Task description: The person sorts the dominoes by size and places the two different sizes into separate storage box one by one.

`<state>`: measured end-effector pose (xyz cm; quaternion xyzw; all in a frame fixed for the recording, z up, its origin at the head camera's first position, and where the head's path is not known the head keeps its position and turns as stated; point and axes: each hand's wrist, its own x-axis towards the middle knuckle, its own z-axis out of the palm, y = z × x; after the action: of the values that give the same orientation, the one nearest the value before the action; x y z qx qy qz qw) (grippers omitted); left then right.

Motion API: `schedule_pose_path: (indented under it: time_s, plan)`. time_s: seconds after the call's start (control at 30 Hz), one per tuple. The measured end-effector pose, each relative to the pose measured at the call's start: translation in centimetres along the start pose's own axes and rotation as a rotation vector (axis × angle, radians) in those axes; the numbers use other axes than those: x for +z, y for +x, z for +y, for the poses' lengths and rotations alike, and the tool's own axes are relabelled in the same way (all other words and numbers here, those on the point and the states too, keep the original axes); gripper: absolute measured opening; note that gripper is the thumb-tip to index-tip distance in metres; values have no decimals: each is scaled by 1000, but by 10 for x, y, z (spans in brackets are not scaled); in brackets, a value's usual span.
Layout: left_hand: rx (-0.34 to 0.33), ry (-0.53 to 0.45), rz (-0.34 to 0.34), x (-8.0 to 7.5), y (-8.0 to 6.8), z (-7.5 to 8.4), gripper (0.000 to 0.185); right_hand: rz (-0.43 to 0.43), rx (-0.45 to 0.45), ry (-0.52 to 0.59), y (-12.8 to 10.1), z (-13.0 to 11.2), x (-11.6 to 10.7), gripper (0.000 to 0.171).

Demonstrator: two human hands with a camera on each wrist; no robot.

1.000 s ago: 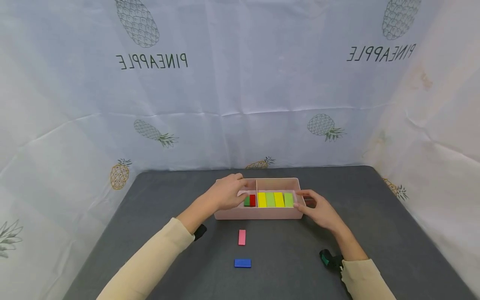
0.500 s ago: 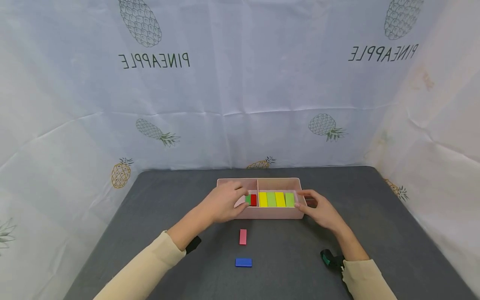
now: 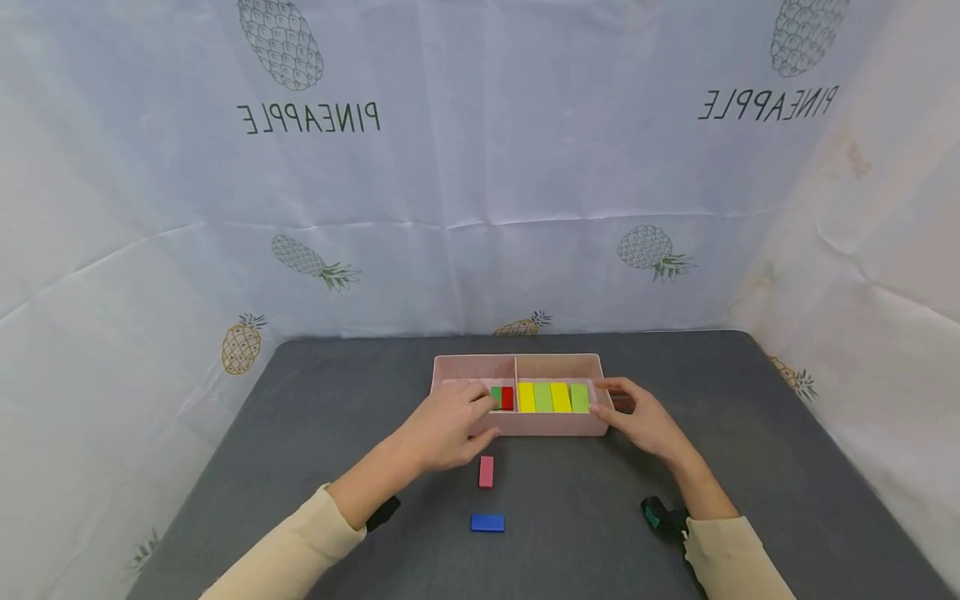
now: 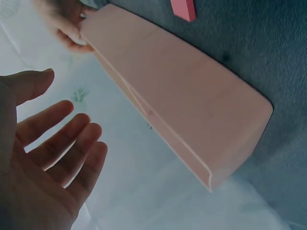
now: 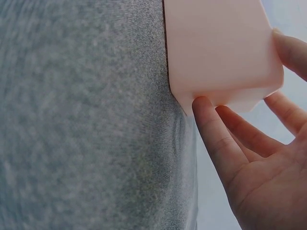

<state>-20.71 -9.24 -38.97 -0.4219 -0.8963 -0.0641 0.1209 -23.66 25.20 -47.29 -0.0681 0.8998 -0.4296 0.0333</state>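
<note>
A: How does the left hand [image 3: 444, 427] sit?

B: It comes in from the lower left on a cream sleeve [image 3: 288, 550], palm turned toward the near wall of the pink tray [image 3: 547, 424]. The left wrist view shows the fingers [image 4: 62, 139] spread and nearly straight, holding nothing, with a gap between them and the tray wall. From the head view the fingertips lie at the near rim of the left compartment; whether they touch it I cannot tell.

A: And the right hand [image 3: 637, 419]?

B: It reaches in from the lower right and rests at the tray's right end. In the right wrist view the thumb tip [image 5: 204, 108] presses the tray's corner, one finger lies along the far edge, and the others are stretched out behind the end wall. The fingers are straight rather than wrapped, a loose brace against the tray.

A: What lies near each hand?

B: Just past the left fingertips, inside the left compartment, stand a green block [image 3: 496, 397] and a red block [image 3: 507, 397]. Beyond the divider, toward the right hand, yellow and light green blocks [image 3: 552, 397] sit side by side. Just below the left hand a pink block [image 3: 486, 471] lies on the grey table [image 3: 750, 433], and a blue block [image 3: 487, 522] lies nearer the person.
</note>
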Motion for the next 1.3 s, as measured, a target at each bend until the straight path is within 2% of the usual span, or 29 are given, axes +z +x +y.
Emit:
schedule_pose_path:
  time_s: [0.3,0.57,0.77,1.1,1.3]
  plan:
    - [-22,-20,-52,8,-13,6,33,6,2,-3,-1,-3,1,64]
    - [-14,-9,-93,18,-17,11,32,5,6,5,-2,-3,1,63]
    - [-39,-24,-129,27,-21,15,34,-2,4,10,-1,-2,0,64]
    - [-35,-25,-156,43,-25,17,34,-3,7,6,-1,-3,2,65]
    - [-84,-29,-234,52,-26,17,39,-2,10,9,-1,-3,1,65]
